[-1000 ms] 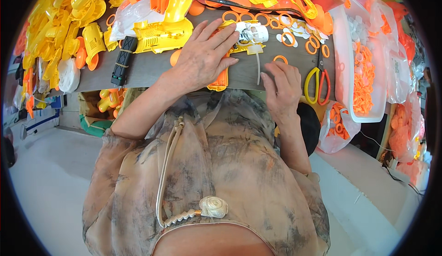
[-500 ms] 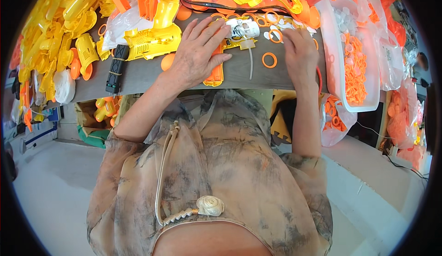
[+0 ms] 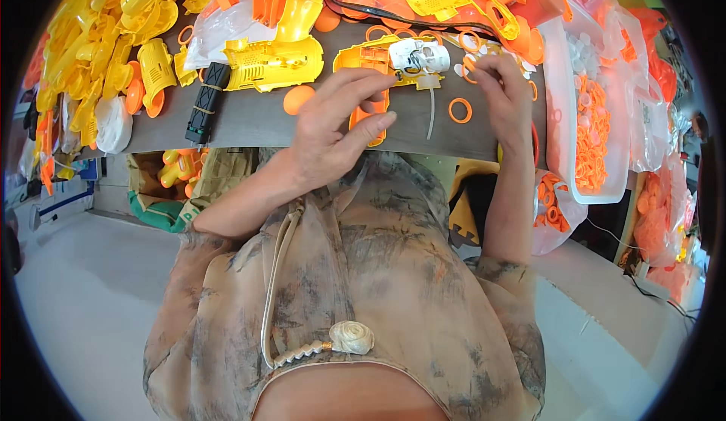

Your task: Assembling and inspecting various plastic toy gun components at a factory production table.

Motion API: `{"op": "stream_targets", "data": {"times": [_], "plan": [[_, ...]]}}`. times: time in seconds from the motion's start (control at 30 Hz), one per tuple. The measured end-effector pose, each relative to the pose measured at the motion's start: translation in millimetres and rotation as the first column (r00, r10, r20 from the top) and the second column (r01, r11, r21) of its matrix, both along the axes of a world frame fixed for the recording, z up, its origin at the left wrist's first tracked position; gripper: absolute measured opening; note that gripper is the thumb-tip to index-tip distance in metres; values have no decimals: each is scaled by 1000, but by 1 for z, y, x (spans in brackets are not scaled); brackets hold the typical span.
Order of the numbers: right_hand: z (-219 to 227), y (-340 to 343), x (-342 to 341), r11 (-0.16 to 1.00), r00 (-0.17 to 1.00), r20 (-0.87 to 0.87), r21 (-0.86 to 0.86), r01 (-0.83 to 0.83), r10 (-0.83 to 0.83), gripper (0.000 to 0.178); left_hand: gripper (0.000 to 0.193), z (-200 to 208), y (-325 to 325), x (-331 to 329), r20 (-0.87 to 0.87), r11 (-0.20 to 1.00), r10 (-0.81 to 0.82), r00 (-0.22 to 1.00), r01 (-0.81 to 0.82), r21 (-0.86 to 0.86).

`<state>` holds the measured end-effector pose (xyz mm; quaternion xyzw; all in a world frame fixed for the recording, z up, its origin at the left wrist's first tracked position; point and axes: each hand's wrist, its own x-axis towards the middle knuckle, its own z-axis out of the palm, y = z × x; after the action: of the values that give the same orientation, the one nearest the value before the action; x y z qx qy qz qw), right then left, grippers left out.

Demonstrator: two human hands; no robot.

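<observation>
My left hand [image 3: 333,124] is open, fingers loosely bent and thumb apart. It hovers palm-down at the near left of a yellow toy shell half [image 3: 363,56], partly hiding the shell's orange handle [image 3: 380,127]. In the shell sits a white mechanism [image 3: 420,55] with dark wires, and a thin clear tube [image 3: 432,114] hangs from it. My right hand [image 3: 505,92] is curled, fingertips drawn together beside an orange ring [image 3: 468,70]; whatever they pinch, if anything, is hidden. Another orange ring [image 3: 460,111] lies on the grey table just left of the right hand.
Another yellow shell half [image 3: 276,62] and a black battery holder [image 3: 207,103] lie to the left. Yellow parts [image 3: 113,65] are heaped at the far left. On the right stands a clear bin [image 3: 560,145] of orange rings and whitish pieces. A black strap [image 3: 408,17] crosses behind.
My left hand has drawn back toward me from over the shell, its fingers bending. My right fingers have curled more. The view has shifted, so the table's things appear further right and lower.
</observation>
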<state>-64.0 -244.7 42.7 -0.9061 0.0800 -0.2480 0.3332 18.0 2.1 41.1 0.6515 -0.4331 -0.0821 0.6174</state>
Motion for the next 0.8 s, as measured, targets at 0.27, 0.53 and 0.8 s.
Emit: {"op": "stream_targets", "data": {"times": [0.27, 0.53, 0.8], "plan": [[-8, 96, -46, 229, 925, 297, 908, -350, 237, 4, 26, -1, -7, -12, -148, 967, -255, 956, 251, -46], [1, 97, -45, 933, 924, 149, 19, -360, 353, 26, 15, 2, 9, 16, -498, 876, -310, 810, 447, 181], [-2, 93, -29, 927, 940, -19, -159, -340, 342, 27, 19, 4, 4, 16, -175, 947, -161, 971, 202, 251]]}}
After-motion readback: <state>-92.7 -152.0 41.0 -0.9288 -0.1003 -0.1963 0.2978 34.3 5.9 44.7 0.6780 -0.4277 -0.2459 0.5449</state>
